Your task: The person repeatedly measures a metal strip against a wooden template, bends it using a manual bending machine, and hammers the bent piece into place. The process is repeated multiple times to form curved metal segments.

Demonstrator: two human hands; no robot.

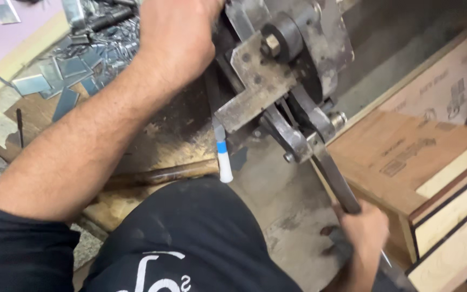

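Grey steel, worn and oil-dark, fills the head view: a hand-operated lever press bolted at the edge of a wooden bench, its linkage plates and pivot bolts crowded together. The person's right hand is closed in a full fist round the low end of the long lever handle, which slopes down and to the right from the linkage. The left hand reaches up to the machine's near side, by the jaws; its fingers are hidden behind the frame, so whether they pinch a workpiece cannot be told. Just below the press a small white tube with a blue band hangs at the bench edge. A heap of cut metal strips lies well to the left on the bench, beyond the left forearm. Stacked plywood boards stand to the right, near the lever hand.

Judged from the grips, a clean stroke here calls for the left fingers kept clear of the jaws, the piece held square against the frame, and the lever drawn in one steady pull rather than a jerk.
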